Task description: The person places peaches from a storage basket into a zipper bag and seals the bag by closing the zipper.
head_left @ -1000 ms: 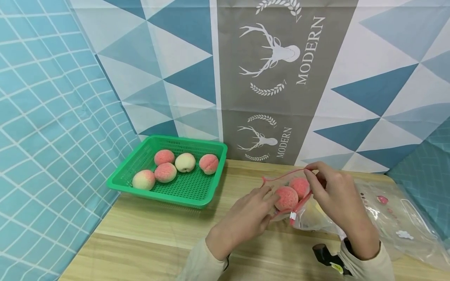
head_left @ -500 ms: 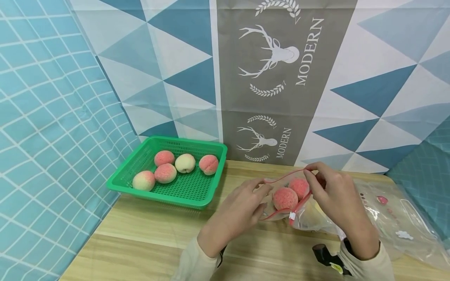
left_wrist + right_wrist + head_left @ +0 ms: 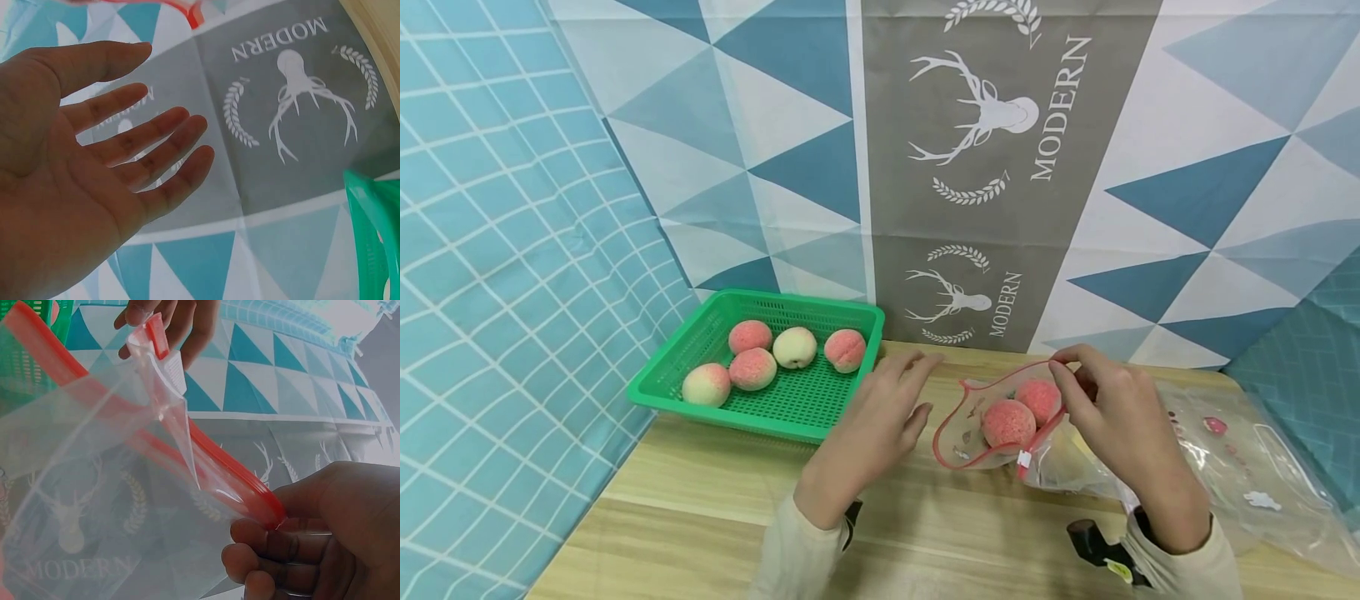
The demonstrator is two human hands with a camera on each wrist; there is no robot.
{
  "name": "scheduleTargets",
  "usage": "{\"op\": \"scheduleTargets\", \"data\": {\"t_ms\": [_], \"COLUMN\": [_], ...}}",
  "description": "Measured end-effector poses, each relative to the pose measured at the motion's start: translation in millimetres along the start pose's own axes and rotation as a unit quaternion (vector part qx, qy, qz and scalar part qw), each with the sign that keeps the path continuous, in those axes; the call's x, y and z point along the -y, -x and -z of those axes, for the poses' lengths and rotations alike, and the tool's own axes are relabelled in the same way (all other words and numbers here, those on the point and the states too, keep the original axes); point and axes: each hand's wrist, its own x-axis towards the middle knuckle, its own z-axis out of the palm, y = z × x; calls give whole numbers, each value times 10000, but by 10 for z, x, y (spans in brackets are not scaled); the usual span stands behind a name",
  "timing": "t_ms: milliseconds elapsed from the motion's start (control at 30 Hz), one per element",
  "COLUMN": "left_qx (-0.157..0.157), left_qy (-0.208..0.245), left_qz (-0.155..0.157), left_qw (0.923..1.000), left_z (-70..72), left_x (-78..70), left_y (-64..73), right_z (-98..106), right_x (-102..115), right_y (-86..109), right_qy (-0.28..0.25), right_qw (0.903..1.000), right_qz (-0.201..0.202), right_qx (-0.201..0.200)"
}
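Note:
A clear zip bag (image 3: 958, 425) with a red zip edge lies with its mouth spread, and two pink peaches (image 3: 1009, 423) rest inside it. My right hand (image 3: 1108, 408) pinches the far right corner of the red edge between thumb and fingers; the right wrist view shows that pinch on the bag (image 3: 206, 469) up close. My left hand (image 3: 876, 408) is in the air between the bag and the green basket (image 3: 760, 427), holding nothing. In the left wrist view the left hand's fingers (image 3: 169, 134) are spread and relaxed. Several peaches (image 3: 754, 369) sit in the basket.
More clear printed bags (image 3: 1255, 475) lie flat on the wooden table (image 3: 715, 517) at the right. A white slider (image 3: 1024, 460) sits on the held bag's zip. Patterned cloth (image 3: 805, 125) hangs behind the table, and blue tiled cloth (image 3: 497, 275) stands at the left.
My left hand has come off the bag's left edge and moved left toward the basket. The bag's mouth now shows its red rim spread. My right hand has stayed put.

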Motion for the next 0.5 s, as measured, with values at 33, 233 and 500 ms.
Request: {"op": "scheduleTargets", "data": {"t_ms": [33, 233, 500], "left_qx": [-13, -87, -87], "left_qy": [27, 63, -53], "left_qz": [42, 239, 596], "left_qw": [10000, 9997, 9982], "left_z": [11, 38, 45], "left_x": [16, 98, 261], "left_y": [5, 21, 42], "right_z": [0, -3, -8], "right_x": [0, 2, 7], "right_y": [-1, 3, 10], "right_qy": [0, 9, 19], "right_qw": [10000, 10000, 10000], "right_qz": [3, -20, -34], "right_qx": [1, 29, 40]}}
